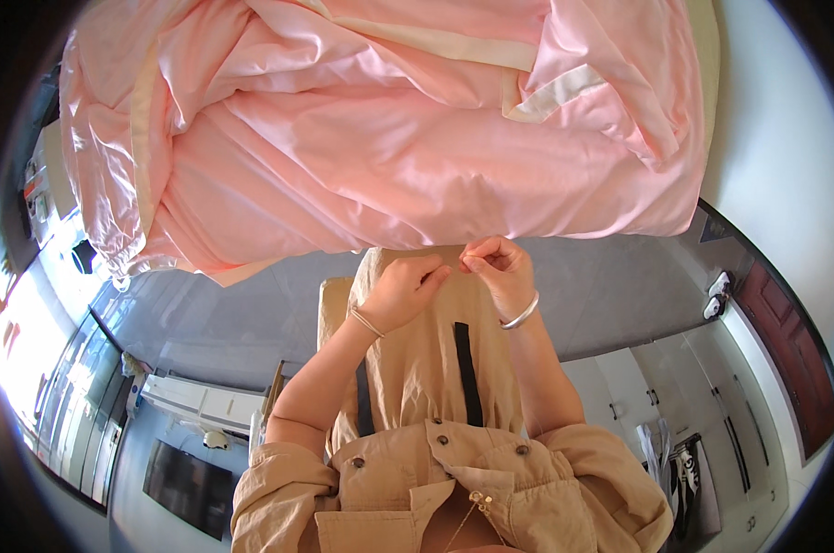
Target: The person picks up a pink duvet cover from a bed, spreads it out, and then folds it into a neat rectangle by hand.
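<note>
My left hand [401, 291] is closed, thumb and forefinger drawn together above my lap; whatever they may hold is too small to make out. Close beside it, my right hand [503, 275] pinches thumb against forefinger, and a tiny thing may sit between the tips. The two sets of fingertips are a small gap apart. Just beyond them lies a pink satin quilt [408, 175] with cream trim, rumpled and folded over on itself. Its near edge comes close to my right fingers. Tan cloth [408, 369] with black straps covers my lap.
A grey floor [214, 313] shows on both sides of me. Pale cabinets [675, 387] stand to the right, with hanging clothes, shoes [717, 295] and a dark red door [786, 346]. On the left are a bright window [48, 369], a white drawer unit [200, 401] and a dark screen [188, 488].
</note>
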Available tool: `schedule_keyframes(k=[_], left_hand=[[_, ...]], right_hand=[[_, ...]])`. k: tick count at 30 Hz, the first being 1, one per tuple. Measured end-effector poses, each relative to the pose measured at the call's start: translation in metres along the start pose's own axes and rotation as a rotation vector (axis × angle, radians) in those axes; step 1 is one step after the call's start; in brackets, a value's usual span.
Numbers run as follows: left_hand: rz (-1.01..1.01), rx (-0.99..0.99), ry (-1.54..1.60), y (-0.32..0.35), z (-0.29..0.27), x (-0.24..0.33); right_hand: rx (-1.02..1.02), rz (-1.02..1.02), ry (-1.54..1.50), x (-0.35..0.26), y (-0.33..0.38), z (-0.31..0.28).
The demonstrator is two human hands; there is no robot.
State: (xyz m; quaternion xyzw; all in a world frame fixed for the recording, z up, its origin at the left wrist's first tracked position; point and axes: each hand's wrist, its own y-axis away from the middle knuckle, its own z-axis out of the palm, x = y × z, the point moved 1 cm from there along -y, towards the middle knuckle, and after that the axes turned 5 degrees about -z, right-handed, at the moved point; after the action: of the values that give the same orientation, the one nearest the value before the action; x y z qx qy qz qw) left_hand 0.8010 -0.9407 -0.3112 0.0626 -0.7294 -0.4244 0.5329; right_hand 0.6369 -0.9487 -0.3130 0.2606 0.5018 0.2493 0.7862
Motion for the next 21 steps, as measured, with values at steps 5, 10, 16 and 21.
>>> schedule_keyframes(k=[5,10,16,21], left_hand=[[-0.160,-0.064,0.649,0.000,-0.012,-0.001],[-0.066,0.120,1.084,0.004,-0.011,0.000],[0.037,0.074,1.639,0.050,-0.026,0.007],[0.272,0.193,1.829,0.119,-0.055,-0.013]], right_hand=[[-0.030,0.086,-0.040,0.011,-0.002,-0.009],[-0.080,0.241,-0.201,0.020,0.004,0.002],[-0.255,0.308,-0.156,0.012,0.011,0.038],[-0.385,0.334,0.028,-0.007,0.036,0.106]])
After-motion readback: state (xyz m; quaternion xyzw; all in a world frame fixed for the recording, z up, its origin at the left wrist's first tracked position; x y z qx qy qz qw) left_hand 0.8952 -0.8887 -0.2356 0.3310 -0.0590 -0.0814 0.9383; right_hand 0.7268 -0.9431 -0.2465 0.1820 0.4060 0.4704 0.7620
